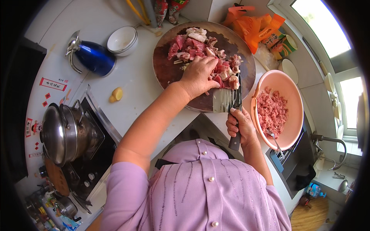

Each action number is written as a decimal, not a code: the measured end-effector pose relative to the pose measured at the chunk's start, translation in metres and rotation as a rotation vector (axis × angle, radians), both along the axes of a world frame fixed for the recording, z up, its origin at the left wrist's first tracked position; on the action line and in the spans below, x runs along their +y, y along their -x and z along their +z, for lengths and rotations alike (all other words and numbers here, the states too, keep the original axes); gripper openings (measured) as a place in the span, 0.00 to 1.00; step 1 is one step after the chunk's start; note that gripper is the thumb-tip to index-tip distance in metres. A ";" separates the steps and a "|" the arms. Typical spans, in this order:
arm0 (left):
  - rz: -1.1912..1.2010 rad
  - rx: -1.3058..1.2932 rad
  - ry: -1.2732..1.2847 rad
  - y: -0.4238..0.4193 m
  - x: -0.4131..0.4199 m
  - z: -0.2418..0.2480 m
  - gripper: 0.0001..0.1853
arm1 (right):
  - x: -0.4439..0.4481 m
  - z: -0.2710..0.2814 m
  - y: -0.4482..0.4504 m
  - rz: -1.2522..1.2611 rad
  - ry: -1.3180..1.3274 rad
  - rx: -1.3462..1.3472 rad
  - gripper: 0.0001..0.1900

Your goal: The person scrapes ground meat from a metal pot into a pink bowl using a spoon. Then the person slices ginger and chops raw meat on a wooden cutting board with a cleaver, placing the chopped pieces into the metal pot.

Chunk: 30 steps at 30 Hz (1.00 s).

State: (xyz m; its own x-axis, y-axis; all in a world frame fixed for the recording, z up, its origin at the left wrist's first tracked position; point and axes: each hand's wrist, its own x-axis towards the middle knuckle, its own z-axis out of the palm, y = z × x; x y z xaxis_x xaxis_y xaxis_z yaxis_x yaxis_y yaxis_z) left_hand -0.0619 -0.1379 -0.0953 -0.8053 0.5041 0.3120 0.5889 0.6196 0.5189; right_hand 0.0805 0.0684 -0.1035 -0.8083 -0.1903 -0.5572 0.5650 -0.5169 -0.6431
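A round wooden chopping board (164, 66) carries a pile of raw meat chunks (198, 44), red lean pieces mixed with pale fatty or bony ones. My left hand (199, 73) lies over the near side of the pile, fingers and thumb spread against the pieces. In my right hand (242, 124) is the dark handle of a kitchen cleaver (222, 99). Its broad blade lies low over the board's near right part, wet and streaked with residue. Several chunks sit against or on the blade's far part; which of the two is hard to tell.
Right of the board stands a pink plastic basin (293, 86) of minced meat (271, 112) with a metal spoon (276, 140). Leftward are a blue vacuum jug (94, 59), stacked white bowls (121, 40), ginger (116, 94) and a steel pot (62, 134) on the stove. Orange bags (254, 26) lie behind.
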 end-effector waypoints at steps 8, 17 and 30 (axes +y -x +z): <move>0.256 0.281 -0.184 -0.030 -0.019 -0.041 0.47 | 0.019 -0.016 -0.013 -0.045 -0.091 -0.039 0.05; 0.349 0.019 -0.503 -0.019 -0.005 -0.067 0.56 | -0.017 -0.010 0.007 0.174 -0.070 -0.050 0.04; 0.412 0.201 -0.519 -0.019 0.017 -0.043 0.45 | -0.019 0.003 0.017 0.238 0.017 -0.007 0.05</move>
State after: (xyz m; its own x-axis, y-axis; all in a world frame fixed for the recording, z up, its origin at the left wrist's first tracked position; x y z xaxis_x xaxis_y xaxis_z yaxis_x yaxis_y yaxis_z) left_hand -0.0426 -0.1212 -0.1388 -0.8003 -0.0852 0.5935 0.4746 0.5148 0.7139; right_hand 0.0637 0.0495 -0.1008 -0.7356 -0.3842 -0.5580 0.6768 -0.3797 -0.6307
